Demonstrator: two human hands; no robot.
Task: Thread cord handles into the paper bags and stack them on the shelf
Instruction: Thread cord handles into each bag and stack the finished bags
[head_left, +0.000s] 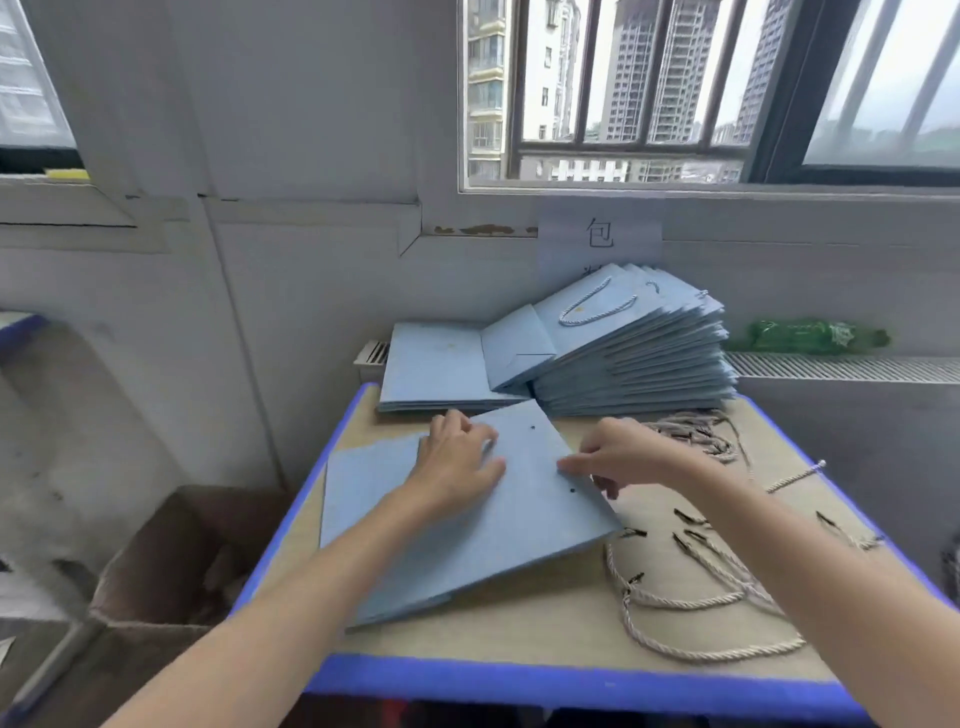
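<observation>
Head view: a flat blue paper bag (467, 540) lies on the worktop (519, 639), directly in front of the person and under both hands. Its long axis runs diagonally, from the near-left corner up toward the far right, where the mouth edge with the two punched holes (533, 428) sits.

The left hand (460, 467) rests on the upper face of the bag, with its fingers bent at the far edge; whether they curl under that edge cannot be determined. The right hand (621, 457) pinches the right-hand mouth edge of the bag between the holes, fingertips on top and thumb apparently beneath.

Loose cord handles (691, 597) with dark tips lie on the worktop to the right of the bag, close to the right forearm and well apart from the left hand. The right hand is therefore judged the nearer one for picking up a cord, while the left hand is placed to steady the bag.

No cord passes through the holes yet. Finished bags (639, 343), corded, are stacked at the back of the worktop, beside a flat pile of unthreaded bags (431, 369).
</observation>
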